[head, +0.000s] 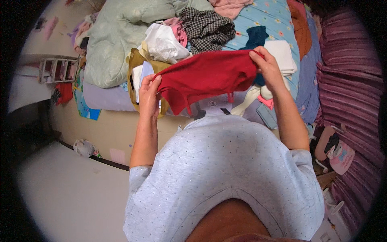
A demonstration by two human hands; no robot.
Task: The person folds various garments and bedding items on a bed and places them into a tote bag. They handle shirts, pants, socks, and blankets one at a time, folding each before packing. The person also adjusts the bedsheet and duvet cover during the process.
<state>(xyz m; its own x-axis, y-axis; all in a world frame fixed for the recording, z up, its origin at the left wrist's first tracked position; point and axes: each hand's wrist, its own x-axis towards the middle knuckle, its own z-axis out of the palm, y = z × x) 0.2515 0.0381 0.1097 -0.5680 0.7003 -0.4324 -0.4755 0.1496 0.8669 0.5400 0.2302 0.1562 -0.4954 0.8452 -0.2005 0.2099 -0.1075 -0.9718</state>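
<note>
A red garment with thin straps (208,71) is stretched sideways in the air between my two hands. My left hand (148,90) pinches one end, thumb on top. At the other end, my right hand (266,65) grips its upper corner. Below and behind the cloth, a mustard-coloured bag (132,65) stands open on the bed, with white and pale blue items in it. A crumpled white plastic bag (164,42) lies just beyond. Dark blue cloth (256,34) shows next to my right hand, partly hidden by it.
The bed's blue floral sheet (273,18) carries a pale green quilt (112,39), a black-and-white checked cloth (208,28) and folded white cloth (279,56). Cream cloth (248,99) lies near the bed's front edge. A purple curtain (347,81) hangs at right; a small rack (59,70) stands at left.
</note>
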